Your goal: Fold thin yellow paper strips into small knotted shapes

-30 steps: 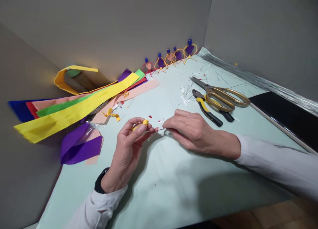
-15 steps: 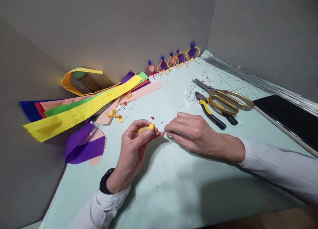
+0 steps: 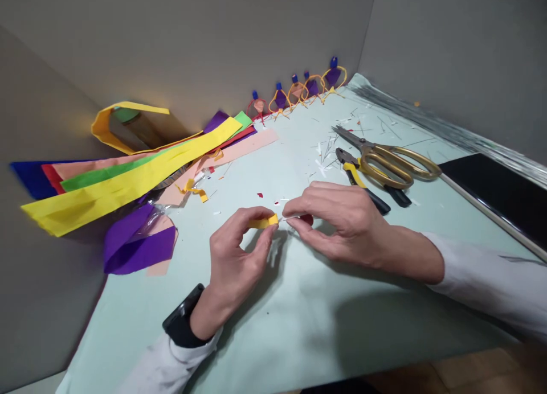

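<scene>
1. Left hand point(image 3: 235, 251) first: thumb and index fingertips are pinched closed on a small folded yellow piece point(image 3: 268, 220). It's held up over the middle of the table point(image 3: 299, 331), poking out between the fingertips toward the other hand.
2. Right hand point(image 3: 348, 223) is in a pinch too, with a thin pale wire-like bit point(image 3: 293, 217) between thumb and fingers. Its tip points at the yellow piece and sits right by it — can't tell if they actually touch.
3. There's a black watch point(image 3: 186, 317) on the left wrist, and white sleeves on both arms.
4. Just past the right hand are the yellow-and-black pliers point(image 3: 355, 175), with gold-handled scissors point(image 3: 371, 149) lying partly across them. A dark-screened device point(image 3: 496, 197) is next to those, off to the right.
5. Bundle of thin metal wires point(image 3: 448, 131) runs along the right-hand wall, plus loose snippets scattered near the scissor blades.
6. Left side is the colour pile: a long yellow strip point(image 3: 141, 183) on top of green, peach, red and blue ones, with a looped purple strip point(image 3: 141, 257) nearer the person.
7. Along the back edge — five little figures point(image 3: 298, 89) in a row, blue tops, purple or peach middles.
</scene>
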`<action>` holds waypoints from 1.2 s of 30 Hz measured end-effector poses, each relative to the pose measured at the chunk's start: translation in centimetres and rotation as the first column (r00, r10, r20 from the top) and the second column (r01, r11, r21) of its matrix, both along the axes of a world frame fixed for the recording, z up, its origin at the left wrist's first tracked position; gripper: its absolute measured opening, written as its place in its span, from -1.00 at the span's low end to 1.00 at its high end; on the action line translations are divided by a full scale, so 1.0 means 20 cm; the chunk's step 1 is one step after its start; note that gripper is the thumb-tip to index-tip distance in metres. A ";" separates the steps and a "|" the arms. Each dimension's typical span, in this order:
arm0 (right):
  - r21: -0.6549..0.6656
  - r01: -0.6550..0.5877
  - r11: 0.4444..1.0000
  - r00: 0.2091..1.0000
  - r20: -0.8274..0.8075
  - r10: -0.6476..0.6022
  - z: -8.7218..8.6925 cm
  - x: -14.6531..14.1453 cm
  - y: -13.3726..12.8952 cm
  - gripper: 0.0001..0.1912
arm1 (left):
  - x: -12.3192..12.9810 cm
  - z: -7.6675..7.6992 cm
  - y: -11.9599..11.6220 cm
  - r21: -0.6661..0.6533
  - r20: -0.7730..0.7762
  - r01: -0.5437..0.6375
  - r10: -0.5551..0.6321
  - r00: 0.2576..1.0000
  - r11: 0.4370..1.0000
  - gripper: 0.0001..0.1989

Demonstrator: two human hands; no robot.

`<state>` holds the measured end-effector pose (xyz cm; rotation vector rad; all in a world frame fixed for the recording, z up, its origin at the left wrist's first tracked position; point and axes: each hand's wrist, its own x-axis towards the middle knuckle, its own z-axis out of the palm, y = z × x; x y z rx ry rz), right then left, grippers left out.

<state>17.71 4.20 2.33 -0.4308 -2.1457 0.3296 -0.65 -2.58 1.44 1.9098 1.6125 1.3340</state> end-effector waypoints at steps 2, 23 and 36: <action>0.026 0.006 1.000 1.000 0.027 -0.007 0.00 0.00 0.00 -0.86 | 0.00 0.00 0.00 0.009 -0.035 0.010 -0.010 0.999 1.000 -0.86; 0.116 0.075 0.990 0.976 0.196 -0.097 -0.04 0.00 -0.01 -0.83 | 0.03 0.01 0.00 0.222 -0.411 0.104 -0.004 0.912 0.970 -0.83; 0.133 0.112 0.985 0.958 0.250 -0.142 -0.05 0.00 -0.02 -0.81 | 0.03 0.01 -0.01 0.175 -0.368 0.067 0.002 0.930 0.982 -0.85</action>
